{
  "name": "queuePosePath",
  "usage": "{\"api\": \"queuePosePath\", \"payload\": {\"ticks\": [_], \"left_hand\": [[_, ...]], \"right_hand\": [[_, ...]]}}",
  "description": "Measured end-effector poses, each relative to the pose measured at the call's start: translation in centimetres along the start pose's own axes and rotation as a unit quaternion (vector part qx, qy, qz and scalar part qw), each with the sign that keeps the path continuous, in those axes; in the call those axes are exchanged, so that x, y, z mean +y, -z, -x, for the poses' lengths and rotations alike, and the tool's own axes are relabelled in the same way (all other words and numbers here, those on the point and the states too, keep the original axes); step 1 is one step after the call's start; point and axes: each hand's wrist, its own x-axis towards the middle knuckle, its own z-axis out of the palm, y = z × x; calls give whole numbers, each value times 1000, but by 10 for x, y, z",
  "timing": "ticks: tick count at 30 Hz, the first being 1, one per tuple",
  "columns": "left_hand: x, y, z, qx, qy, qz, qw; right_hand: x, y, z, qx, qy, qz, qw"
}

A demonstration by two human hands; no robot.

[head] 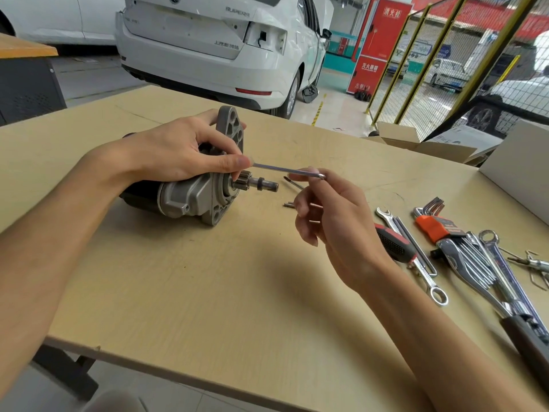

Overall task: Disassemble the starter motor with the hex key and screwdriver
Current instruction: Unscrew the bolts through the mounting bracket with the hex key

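One starter motor (190,194) lies on its side on the worktop (208,292), pinion shaft pointing right. Your left hand (175,153) rests over its top, fingers curled round the mounting flange, thumb tip touching one end of a single hex key (288,171). Your right hand (329,215) pinches the key's bent end between thumb and forefinger. Two loose bolts (289,204) lie just beside that hand. One red-and-black screwdriver (392,242) sits among the spanners, well apart on the right.
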Motion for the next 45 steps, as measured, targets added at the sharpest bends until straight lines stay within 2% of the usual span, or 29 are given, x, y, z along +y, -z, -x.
{"api": "queuePosePath", "payload": {"ticks": [7,14,23,34,40,45], "left_hand": [[0,0,-1,2,-8,-5,1000],[0,-1,-1,11,-16,4,1000],[-3,-1,-2,11,-28,-6,1000],[-3,-1,-3,14,-17,1,1000],[-2,-1,-3,11,-15,-6,1000],[0,0,-1,7,-5,-7,1000]], "right_hand": [[-3,2,-1,-45,-29,-81,995],[3,2,-5,-145,-70,-118,980],[-1,1,-5,-175,-82,-142,971],[0,0,-2,-104,-4,-82,991],[3,-5,3,-52,99,62,992],[3,-6,4,-23,109,91,990]]}}
